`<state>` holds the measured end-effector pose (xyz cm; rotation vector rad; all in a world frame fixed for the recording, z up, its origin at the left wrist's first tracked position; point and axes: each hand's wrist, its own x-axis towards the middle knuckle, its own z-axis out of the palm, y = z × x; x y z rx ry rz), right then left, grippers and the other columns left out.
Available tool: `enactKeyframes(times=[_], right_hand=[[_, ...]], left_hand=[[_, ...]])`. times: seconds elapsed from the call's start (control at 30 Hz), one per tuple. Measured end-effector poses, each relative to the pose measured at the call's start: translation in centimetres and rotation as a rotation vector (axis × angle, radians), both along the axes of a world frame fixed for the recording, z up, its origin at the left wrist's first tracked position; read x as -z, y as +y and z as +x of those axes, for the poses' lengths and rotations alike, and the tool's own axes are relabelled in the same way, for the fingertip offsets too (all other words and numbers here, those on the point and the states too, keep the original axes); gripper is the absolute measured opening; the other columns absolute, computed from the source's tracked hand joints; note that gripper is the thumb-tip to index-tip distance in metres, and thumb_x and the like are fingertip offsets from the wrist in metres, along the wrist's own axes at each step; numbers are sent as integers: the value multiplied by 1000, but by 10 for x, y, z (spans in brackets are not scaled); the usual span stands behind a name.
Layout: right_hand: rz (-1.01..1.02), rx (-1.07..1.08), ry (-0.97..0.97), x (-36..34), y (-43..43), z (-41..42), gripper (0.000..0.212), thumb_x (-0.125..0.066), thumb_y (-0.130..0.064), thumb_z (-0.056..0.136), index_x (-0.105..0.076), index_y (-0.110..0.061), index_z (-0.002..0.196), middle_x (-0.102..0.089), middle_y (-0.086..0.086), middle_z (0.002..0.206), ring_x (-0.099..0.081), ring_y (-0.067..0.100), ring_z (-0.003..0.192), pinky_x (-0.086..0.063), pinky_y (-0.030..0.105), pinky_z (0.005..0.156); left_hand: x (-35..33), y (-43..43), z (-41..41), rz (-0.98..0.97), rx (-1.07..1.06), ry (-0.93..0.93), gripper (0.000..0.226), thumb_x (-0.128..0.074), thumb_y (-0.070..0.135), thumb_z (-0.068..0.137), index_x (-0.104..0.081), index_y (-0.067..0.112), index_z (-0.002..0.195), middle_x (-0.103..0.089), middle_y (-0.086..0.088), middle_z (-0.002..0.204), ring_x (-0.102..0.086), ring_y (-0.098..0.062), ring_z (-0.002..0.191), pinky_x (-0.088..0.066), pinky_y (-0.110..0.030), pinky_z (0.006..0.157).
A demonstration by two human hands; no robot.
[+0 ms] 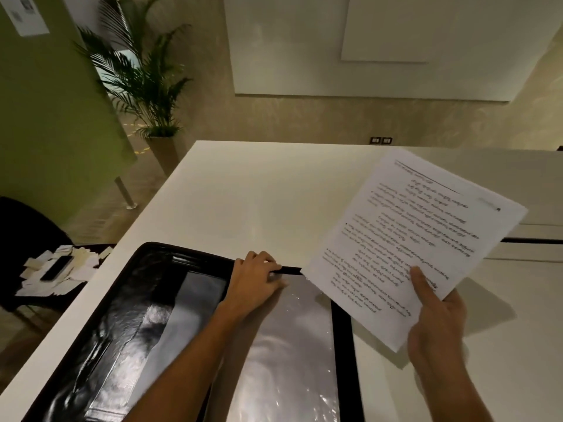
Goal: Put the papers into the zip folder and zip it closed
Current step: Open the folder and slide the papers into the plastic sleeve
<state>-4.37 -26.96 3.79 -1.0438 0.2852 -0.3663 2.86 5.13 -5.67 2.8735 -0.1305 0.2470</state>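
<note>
A black-edged zip folder (128, 315) with a shiny clear front lies on the white table (259, 193), near its front left. My left hand (259, 277) rests at the folder's far edge, its fingers curled and pinching the black zip strip there. To the right, my right hand (438, 318) holds a sheaf of printed white papers (405, 239) above the table, thumb on top near the lower edge. The papers' near corner hangs just over the folder's far right corner. Whether the zip is open along its length is hard to tell.
A dark chair (27, 239) at the left carries paper slips and a phone (56, 268). A potted palm (143, 83) stands behind the table's far left corner. A second white table (530, 233) adjoins on the right, with a dark gap between them.
</note>
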Motion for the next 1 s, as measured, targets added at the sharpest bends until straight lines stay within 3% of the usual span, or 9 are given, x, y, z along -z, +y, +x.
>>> enactKeyframes(times=[0.17,0.33,0.5,0.63,0.73,0.87,1.0], right_hand=[[10,102,21,4,9,17,30,-76,-12,101,-78,-26,128,-82,-3,125,-79,20,116,-69,37,85],[-16,139,24,1,19,31,28,-75,-12,102,-78,-30,124,-83,-6,122,-79,18,114,-68,36,86],[-10,162,-6,1,35,42,35,-76,-15,102,-74,-25,135,-80,-1,130,-77,22,121,-66,44,96],[27,166,-17,-5,52,53,37,-76,-14,102,-73,-24,138,-81,-2,129,-78,19,119,-67,40,90],[76,138,-22,-8,63,62,40,-76,-15,102,-71,-23,141,-79,-1,133,-76,17,121,-67,41,90],[121,110,4,-9,80,75,44,-79,-22,101,-69,-24,143,-80,-4,131,-77,13,119,-67,44,91],[148,81,43,-6,98,86,43,-81,-28,99,-69,-27,141,-81,-3,129,-78,15,117,-66,50,96]], left_hand=[[9,4,4,-108,61,-185,20,-83,48,86,-85,35,100,-74,17,107,-64,-14,94,-52,-31,73],[11,9,9,-151,103,-233,12,-90,40,82,-86,31,89,-72,17,99,-60,-16,94,-54,-28,67],[15,15,10,-193,148,-177,12,-89,38,82,-80,32,76,-69,17,93,-55,-12,89,-51,-34,70],[10,16,7,-201,202,-179,12,-86,33,81,-75,32,76,-67,15,92,-57,-14,86,-48,-36,69],[7,15,3,-149,250,-187,7,-73,34,84,-68,30,79,-64,14,90,-55,-15,86,-44,-37,70],[1,10,0,-182,250,-85,14,-68,26,81,-56,31,87,-61,15,79,-51,-10,78,-42,-38,76],[-3,1,3,-207,312,-28,24,-67,28,77,-63,34,100,-62,15,79,-56,-9,80,-40,-35,80]])
